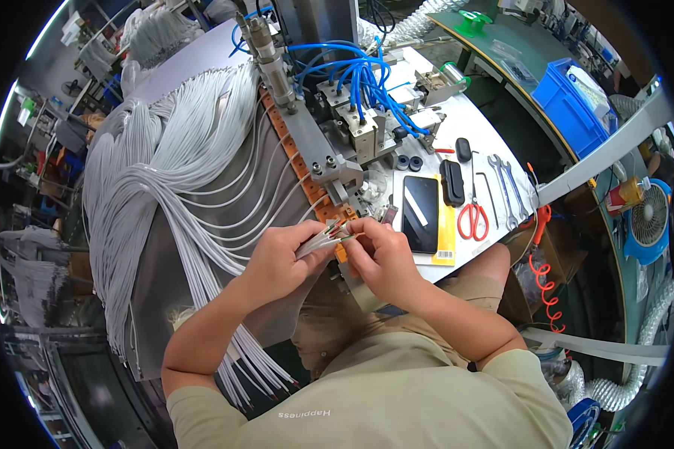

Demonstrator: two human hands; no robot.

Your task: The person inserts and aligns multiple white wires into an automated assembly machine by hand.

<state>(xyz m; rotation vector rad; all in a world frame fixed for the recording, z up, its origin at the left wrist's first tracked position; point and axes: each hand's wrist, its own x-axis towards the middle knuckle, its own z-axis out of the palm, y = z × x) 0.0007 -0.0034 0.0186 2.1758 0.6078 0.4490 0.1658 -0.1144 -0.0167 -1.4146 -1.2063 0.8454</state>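
Note:
My left hand [281, 258] is closed round a small bundle of white cables [318, 245], whose stripped ends show thin coloured wires. Close against it, my right hand [386, 258] pinches at these wire ends with thumb and forefinger. Just beyond my hands runs a row of orange blocks [301, 166] along a metal rail, with single white cables lying across to it. A large heap of white cables [157, 172] spreads over the table to the left, some hanging past its near edge.
Behind the rail stands a metal fixture with blue air tubes [363, 71]. On the right lie a black phone [421, 213], red-handled scissors [472, 221], wrenches [505, 191] and a black case [451, 182]. A red coiled hose [548, 292] hangs beside the table; farther right are a blue bin [573, 105] and a fan [648, 217].

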